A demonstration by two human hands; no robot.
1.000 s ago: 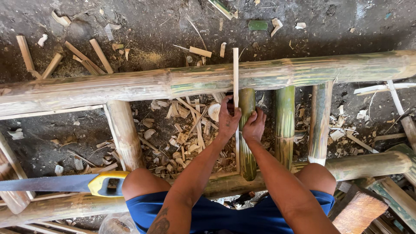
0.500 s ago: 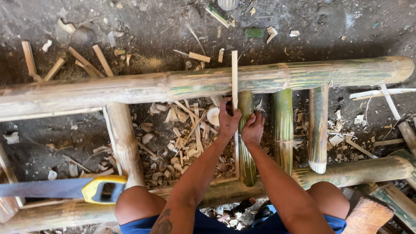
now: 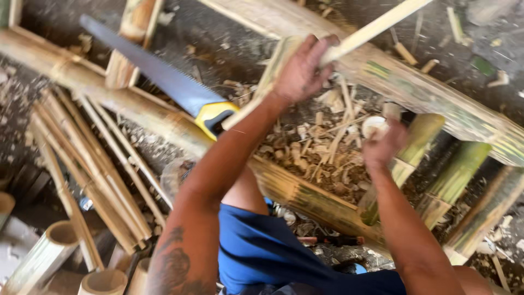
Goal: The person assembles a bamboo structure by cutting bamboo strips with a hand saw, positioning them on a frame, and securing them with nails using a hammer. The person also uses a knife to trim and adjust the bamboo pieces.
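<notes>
We find the left hand [image 3: 303, 68] clamped on a bamboo strip [image 3: 376, 24] at twelve o'clock; the right hand [image 3: 385, 145], blurred, grips a bamboo post [image 3: 406, 158]. Advise steadying the post firmly; saw [image 3: 164, 82] lies at ten o'clock.

A hand saw [image 3: 164, 82] lies across a bamboo pole [image 3: 136, 112] at the upper left, its handle toward the middle. Left of that pole, a bundle of thin strips [image 3: 93, 164] lies on the ground, and cut bamboo tubes [image 3: 49, 257] stand below it at the lower left corner. Between this pole and a second long pole [image 3: 436, 104] at the upper right lies a pile of shavings [image 3: 316, 153]. Short upright rungs [image 3: 453, 180] run between the two poles on the right. The left hand [image 3: 303, 68] is above the shavings, closed around a long slat [image 3: 376, 24]; the right hand [image 3: 385, 145] is lower, beside the rungs.
</notes>
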